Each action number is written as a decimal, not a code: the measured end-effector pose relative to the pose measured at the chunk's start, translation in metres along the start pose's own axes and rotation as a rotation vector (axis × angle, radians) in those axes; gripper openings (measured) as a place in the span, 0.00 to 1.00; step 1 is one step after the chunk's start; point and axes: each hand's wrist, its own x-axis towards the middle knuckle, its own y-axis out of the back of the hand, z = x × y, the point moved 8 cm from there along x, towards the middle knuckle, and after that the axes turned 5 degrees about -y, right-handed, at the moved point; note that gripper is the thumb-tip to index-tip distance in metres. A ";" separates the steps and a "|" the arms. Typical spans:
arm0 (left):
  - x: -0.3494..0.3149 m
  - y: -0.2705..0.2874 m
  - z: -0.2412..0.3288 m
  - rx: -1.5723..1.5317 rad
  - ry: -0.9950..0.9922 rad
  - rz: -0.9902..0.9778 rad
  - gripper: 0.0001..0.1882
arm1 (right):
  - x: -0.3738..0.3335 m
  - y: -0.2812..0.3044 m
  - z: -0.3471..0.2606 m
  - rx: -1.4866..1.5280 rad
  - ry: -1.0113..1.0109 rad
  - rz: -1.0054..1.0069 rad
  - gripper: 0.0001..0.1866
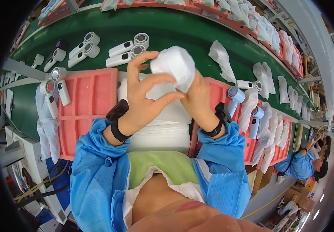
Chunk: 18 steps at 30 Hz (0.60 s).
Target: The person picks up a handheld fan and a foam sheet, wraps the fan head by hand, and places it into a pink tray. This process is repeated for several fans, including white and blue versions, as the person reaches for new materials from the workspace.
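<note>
In front of my chest, a white bag [173,63] is bunched into a rounded shape; what is inside cannot be seen. My right hand [198,96] is closed around its lower right side, the fingers mostly hidden behind it. At the left of the bag, my left hand [143,86] has its fingers spread, with fingertips at the bag's edge and front and the thumb stretched toward my right hand. A stack of flat white bags [159,133] lies beneath both hands. White handheld fans [122,53] rest on the green bench just beyond my left hand.
A pink compartment tray [86,98] is at the left, with white fans near its outer edge. The right pink tray [215,87] bears blue fans [236,94] and bagged pieces [248,108]. More white-bagged pieces [222,61] lie on the green bench [182,29]. A co-worker [300,162] is at far right.
</note>
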 end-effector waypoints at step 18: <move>0.002 -0.007 -0.040 -0.135 0.315 -0.003 0.13 | 0.024 0.021 0.039 0.076 -0.111 0.051 0.21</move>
